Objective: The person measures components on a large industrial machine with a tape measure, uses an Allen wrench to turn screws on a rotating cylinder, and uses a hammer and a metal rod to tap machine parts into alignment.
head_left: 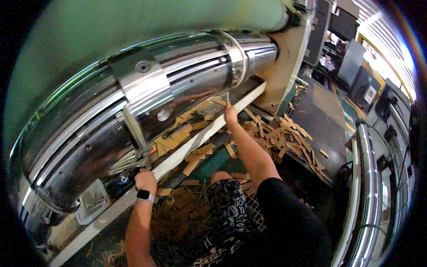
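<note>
Right hand (230,115) closed around slim rod (227,97), at beam (175,158) edge. Left hand (146,181) curled, contents unclear. Between roller (144,86) and beam: narrow room, scraps (178,137).

We see a smartwatch with a dark, round-cornered square face (143,195) on a smooth, pale grey-white band (151,198), worn at the wrist behind the bare left hand (146,180); the right hand (231,115) and its forearm are bare too; above the right elbow we find a loose, plain black short sleeve of soft cloth (272,196); below it we make out black fabric shorts crowded with grey-white, letter-like shapes (227,200), ending above a bare, rounded knee (220,177); near the lower edge a pale, yellowish line print (215,256) marks dark cloth; we cannot tell which garment bears it.
</note>
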